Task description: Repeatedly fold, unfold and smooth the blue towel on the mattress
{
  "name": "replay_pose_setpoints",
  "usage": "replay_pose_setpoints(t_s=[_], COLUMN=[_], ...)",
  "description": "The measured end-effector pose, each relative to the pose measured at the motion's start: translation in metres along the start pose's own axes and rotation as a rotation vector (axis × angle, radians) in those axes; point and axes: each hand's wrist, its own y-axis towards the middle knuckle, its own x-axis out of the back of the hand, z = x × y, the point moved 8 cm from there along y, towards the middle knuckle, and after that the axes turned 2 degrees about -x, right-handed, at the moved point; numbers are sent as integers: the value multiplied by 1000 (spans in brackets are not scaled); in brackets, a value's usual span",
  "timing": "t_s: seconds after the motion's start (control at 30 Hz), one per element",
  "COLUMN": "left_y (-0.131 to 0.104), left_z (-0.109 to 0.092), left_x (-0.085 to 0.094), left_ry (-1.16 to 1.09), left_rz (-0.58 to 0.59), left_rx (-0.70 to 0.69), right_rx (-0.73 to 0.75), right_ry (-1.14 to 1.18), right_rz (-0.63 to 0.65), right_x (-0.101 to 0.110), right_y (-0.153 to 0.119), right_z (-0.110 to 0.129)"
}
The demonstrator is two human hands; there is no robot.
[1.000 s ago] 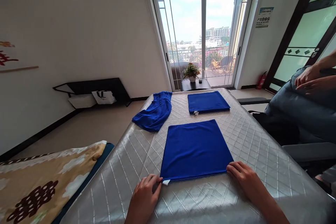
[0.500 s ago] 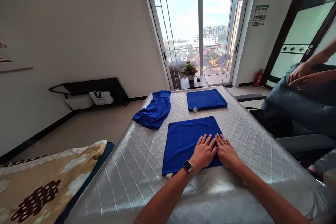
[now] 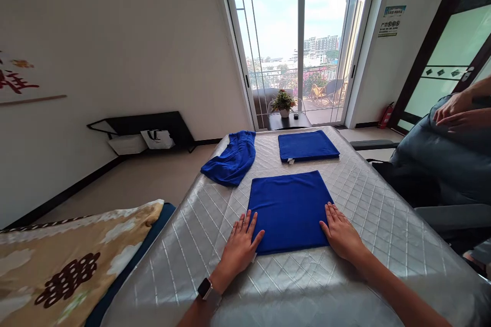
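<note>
A blue folded cloth (image 3: pixel 289 212) lies flat on the silver quilted bed surface (image 3: pixel 291 286) in front of me. My left hand (image 3: pixel 241 242), with a watch on its wrist, rests open along the cloth's left edge, fingers extended. At the right edge my right hand (image 3: pixel 341 230) lies flat and open, fingertips touching the cloth. Farther back sits a second folded blue cloth (image 3: pixel 309 145), with a small white tag at its near edge. A crumpled blue cloth (image 3: pixel 232 158) lies to its left, by the bed's far left edge.
To the left is a tan patterned blanket (image 3: pixel 76 260). A black rack (image 3: pixel 149 127) with a white bag (image 3: pixel 157 139) stands by the wall. On the right, a person's hands (image 3: pixel 456 112) rest on a dark armchair (image 3: pixel 460 163). A potted plant (image 3: pixel 284 103) stands by the glass door.
My left hand has moved left across the cloth from beside my right hand to the left edge. My right hand stays at the right edge. The view has shifted slightly.
</note>
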Motion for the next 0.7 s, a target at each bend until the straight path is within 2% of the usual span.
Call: replay_pose_setpoints(t_s=[0.07,0.13,0.3,0.4,0.47,0.57,0.7], left_y=[-14,-21,-17,-10,-1,27,94], left_z=[13,16,13,12,5,-24,-95], left_x=[0,1,3,8,14,25,34], left_ry=[-21,-38,-33,-29,-40,-66,-106], left_rz=[-9,-6,59,34,-19,-95,-118], left_rx=[-6,-7,19,42,38,-42,-216], right_rx=[-10,-21,-17,-12,-20,-55,-90], right_ry=[-25,-35,24,47,58,63,59], right_rz=[20,33,34,51,63,57,39], right_x=[4,14,39,35,26,12,2], right_y=[2,15,89,132,150,161,162], right_z=[-1,1,11,12,9,4,-2])
